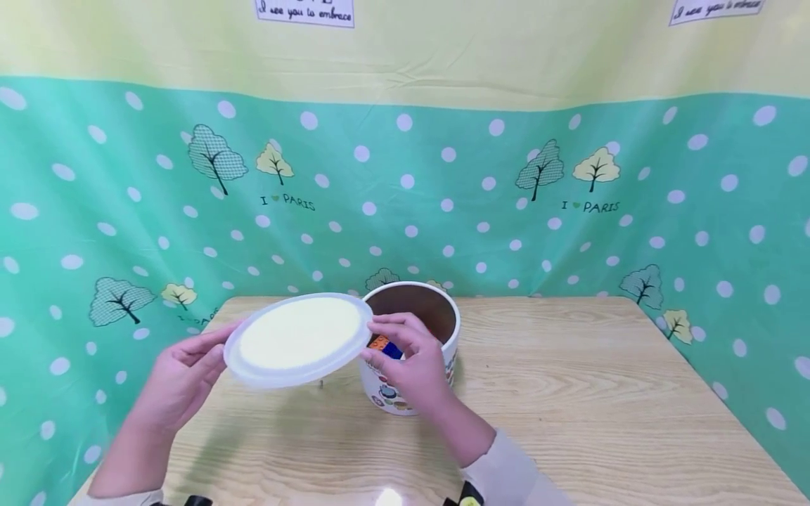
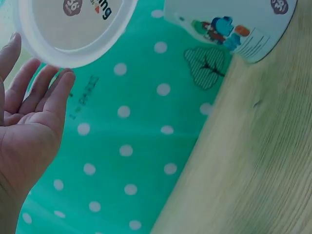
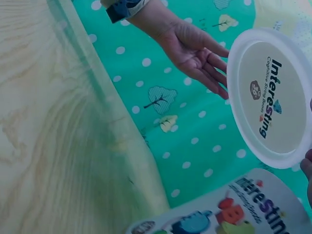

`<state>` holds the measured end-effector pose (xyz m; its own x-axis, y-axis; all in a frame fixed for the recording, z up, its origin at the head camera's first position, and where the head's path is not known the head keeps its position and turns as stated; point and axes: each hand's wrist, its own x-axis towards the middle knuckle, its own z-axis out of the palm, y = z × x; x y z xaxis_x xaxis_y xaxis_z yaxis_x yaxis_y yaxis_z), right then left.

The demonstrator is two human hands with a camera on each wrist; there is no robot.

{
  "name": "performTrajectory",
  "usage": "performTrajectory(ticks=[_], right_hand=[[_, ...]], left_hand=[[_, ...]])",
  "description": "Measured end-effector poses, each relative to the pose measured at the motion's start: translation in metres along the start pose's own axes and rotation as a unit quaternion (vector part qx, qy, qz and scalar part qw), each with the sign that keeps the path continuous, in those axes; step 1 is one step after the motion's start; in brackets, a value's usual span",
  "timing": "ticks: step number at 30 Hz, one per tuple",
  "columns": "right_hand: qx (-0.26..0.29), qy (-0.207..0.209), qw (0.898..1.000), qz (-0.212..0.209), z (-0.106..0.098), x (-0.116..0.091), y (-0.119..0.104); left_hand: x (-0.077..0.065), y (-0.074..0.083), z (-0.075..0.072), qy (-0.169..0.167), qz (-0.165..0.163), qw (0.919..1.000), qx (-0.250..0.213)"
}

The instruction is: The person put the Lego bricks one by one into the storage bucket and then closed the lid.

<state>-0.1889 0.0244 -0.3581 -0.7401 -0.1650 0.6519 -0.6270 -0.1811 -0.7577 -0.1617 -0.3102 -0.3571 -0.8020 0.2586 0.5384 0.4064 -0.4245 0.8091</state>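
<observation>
A round white lid (image 1: 297,341) is held tilted in the air, left of a printed cylindrical tub (image 1: 387,393). My left hand (image 1: 174,383) pinches its left edge between thumb and fingers. At the opposite edge, my right hand (image 1: 414,358) pinches the rim in front of the tub's mouth. The lid's lettered face (image 3: 270,97) shows in the right wrist view, with the left hand (image 3: 197,56) at its far rim. Inside the uncovered tub lie an orange block (image 1: 379,342) and a blue block (image 1: 393,351); my right hand hides part of the contents.
The tub stands on a light wooden table (image 1: 569,393), near its back edge. Behind and beside the table hangs a green dotted cloth (image 1: 443,183) with tree prints. Wood surface extends right of the tub.
</observation>
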Motion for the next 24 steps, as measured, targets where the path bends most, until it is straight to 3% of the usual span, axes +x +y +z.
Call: performTrajectory(ticks=[7, 12, 18, 21, 24], right_hand=[[0.006, -0.001, 1.0, -0.002, -0.032, 0.005, -0.005], [0.015, 0.005, 1.0, -0.004, -0.051, 0.007, -0.006], [-0.009, 0.026, 0.999, -0.04, -0.067, 0.01, -0.008], [-0.036, 0.041, 0.997, -0.054, -0.074, 0.011, -0.008], [-0.041, 0.063, 0.995, -0.062, -0.08, 0.014, -0.008]], left_hand=[[0.019, -0.012, 0.022, -0.003, -0.014, 0.9999, 0.005], [0.031, -0.019, 0.04, 0.036, -0.019, 0.9978, 0.052], [0.038, -0.025, 0.06, 0.103, -0.031, 0.9811, 0.161], [0.041, -0.026, 0.068, 0.116, -0.05, 0.9711, 0.203], [0.046, -0.028, 0.075, 0.12, -0.067, 0.9669, 0.215]])
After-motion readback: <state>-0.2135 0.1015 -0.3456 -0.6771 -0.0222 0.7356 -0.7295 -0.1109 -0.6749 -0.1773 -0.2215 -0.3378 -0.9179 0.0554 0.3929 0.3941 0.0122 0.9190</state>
